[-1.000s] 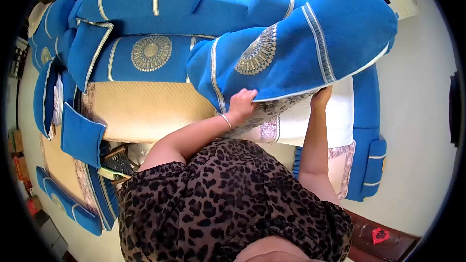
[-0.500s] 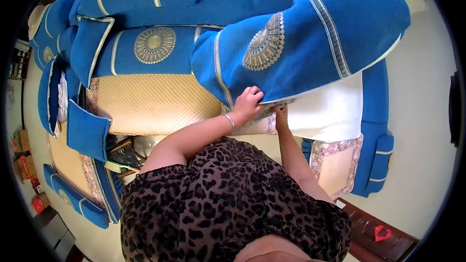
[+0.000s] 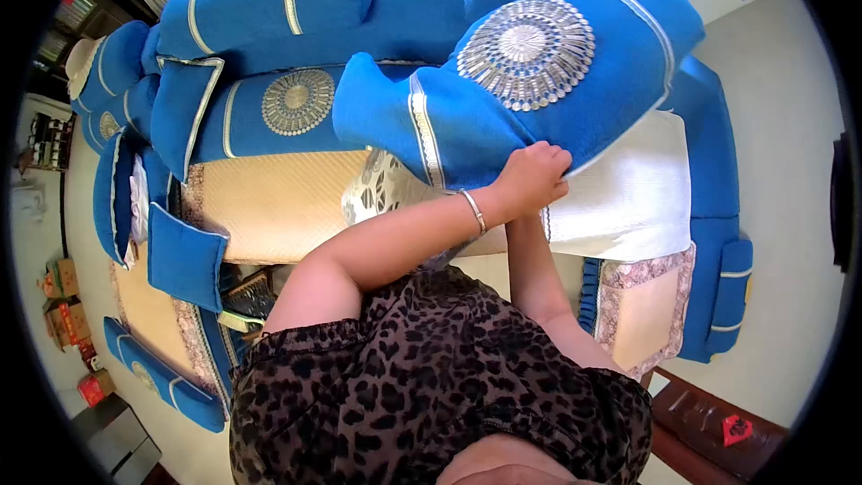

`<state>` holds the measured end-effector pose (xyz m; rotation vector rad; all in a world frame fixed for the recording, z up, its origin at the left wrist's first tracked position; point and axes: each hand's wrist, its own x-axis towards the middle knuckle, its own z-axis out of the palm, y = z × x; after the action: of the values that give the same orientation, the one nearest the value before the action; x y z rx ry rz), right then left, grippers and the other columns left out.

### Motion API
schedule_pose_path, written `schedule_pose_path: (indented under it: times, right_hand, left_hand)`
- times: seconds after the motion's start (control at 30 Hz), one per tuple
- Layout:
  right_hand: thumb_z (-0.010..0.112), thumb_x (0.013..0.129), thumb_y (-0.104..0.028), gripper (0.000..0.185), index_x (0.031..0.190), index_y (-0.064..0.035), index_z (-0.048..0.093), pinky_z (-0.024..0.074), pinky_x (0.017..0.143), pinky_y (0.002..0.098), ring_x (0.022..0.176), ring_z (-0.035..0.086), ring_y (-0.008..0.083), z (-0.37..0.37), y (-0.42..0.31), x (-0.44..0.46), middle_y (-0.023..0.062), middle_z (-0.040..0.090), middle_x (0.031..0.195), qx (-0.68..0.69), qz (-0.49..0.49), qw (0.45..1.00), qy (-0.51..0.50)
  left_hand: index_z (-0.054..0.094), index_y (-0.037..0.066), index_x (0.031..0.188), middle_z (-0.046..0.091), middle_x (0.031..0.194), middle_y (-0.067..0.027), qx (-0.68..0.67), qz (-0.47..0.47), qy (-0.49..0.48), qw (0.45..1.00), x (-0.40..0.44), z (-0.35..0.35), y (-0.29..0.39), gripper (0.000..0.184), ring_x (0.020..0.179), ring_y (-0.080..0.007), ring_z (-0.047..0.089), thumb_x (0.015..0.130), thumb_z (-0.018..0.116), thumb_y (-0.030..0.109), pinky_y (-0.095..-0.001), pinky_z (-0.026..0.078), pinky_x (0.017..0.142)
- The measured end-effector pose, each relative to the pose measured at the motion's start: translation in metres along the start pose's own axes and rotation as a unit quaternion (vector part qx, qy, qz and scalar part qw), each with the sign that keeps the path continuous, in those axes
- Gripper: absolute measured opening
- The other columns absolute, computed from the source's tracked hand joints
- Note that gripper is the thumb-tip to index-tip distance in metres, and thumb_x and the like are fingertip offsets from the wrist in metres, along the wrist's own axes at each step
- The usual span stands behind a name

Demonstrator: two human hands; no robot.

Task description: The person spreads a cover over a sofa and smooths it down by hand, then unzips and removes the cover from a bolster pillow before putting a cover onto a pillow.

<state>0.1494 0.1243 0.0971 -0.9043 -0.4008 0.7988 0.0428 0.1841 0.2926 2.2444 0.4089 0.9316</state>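
Note:
A large blue sofa cushion (image 3: 620, 45) with a round silvery medallion and pale trim bands is lifted and tilted above the sofa seat. My left hand (image 3: 534, 178), with a bracelet at the wrist, is closed on its lower near edge, and the fabric creases towards the grip. My right forearm (image 3: 530, 256) reaches up beneath the left wrist; the right hand's fingers are hidden behind the left hand. Below the cushion's left part shows a pale cloth with dark leaf shapes (image 3: 382, 189). A white cloth (image 3: 620, 202) lies on the seat under the cushion's right side.
A quilted beige seat pad (image 3: 278, 202) covers the sofa's middle. Blue cushions (image 3: 187, 256) stand at the left, one with silver trim. A beige pad with a floral border (image 3: 646, 305) lies at the right. A dark wooden bench (image 3: 709, 422) with a red item stands at the lower right.
My left hand has moved right along the cushion's edge, now covering my right hand. The cushion has turned and folded, showing its medallion more fully and uncovering the leaf-patterned cloth below.

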Motion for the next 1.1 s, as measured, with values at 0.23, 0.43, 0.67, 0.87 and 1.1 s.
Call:
schedule_pose_path:
  times: [0.23,0.43,0.67,0.87,1.1]
  right_hand:
    - [0.038,0.092,-0.056,0.063,0.131,-0.0071,0.046,0.0438,0.098,0.0433,0.113,0.054,0.0266,0.082,-0.031,0.04,0.0117,0.053,0.128,0.255,0.047,0.963,-0.076]
    - [0.031,0.095,-0.057,0.062,0.134,-0.0109,0.043,0.0431,0.1,0.0446,0.114,0.053,0.0275,0.105,-0.04,-0.005,0.0088,0.053,0.129,0.21,0.083,0.974,-0.033]
    - [0.027,0.095,-0.056,0.064,0.139,-0.0109,0.037,0.043,0.1,0.0455,0.12,0.05,0.0287,0.022,0.051,-0.059,0.0085,0.047,0.137,0.271,0.234,0.931,0.067]
    - [0.036,0.097,-0.047,0.057,0.139,-0.0084,0.038,0.0434,0.1,0.0434,0.118,0.051,0.0287,0.0,0.055,-0.088,0.0062,0.044,0.139,0.197,0.398,0.871,0.209]
    - [0.079,0.064,-0.033,0.089,0.136,-0.0068,0.033,0.0363,0.097,0.0508,0.117,0.047,0.0326,0.076,-0.084,-0.068,0.0145,0.047,0.128,-0.63,-0.165,0.716,-0.25]
  left_hand:
    - [0.056,0.011,0.081,0.053,0.084,-0.0048,0.211,-0.065,0.108,0.969,-0.005,-0.068,-0.017,0.013,0.084,-0.0255,0.054,0.071,0.061,0.018,-0.0399,0.048,0.06]
    - [0.058,0.008,0.092,0.061,0.086,-0.0142,0.181,-0.11,-0.081,0.974,-0.021,-0.091,-0.092,0.015,0.087,-0.0347,0.059,0.084,0.058,0.021,-0.0475,0.046,0.069]
    - [0.055,0.007,0.093,0.062,0.08,-0.0195,0.102,-0.113,-0.275,0.949,-0.076,-0.088,-0.065,0.02,0.08,-0.0393,0.06,0.09,0.054,0.026,-0.0501,0.044,0.069]
    - [0.06,0.007,0.097,0.065,0.083,-0.0165,0.043,-0.201,-0.253,0.946,-0.11,-0.098,-0.06,0.023,0.08,-0.0369,0.062,0.089,0.058,0.029,-0.0461,0.046,0.069]
    - [0.062,0.007,0.096,0.065,0.083,-0.0186,0.015,-0.19,-0.264,0.945,-0.106,-0.086,-0.061,0.023,0.08,-0.0363,0.062,0.082,0.061,0.026,-0.0472,0.046,0.07]
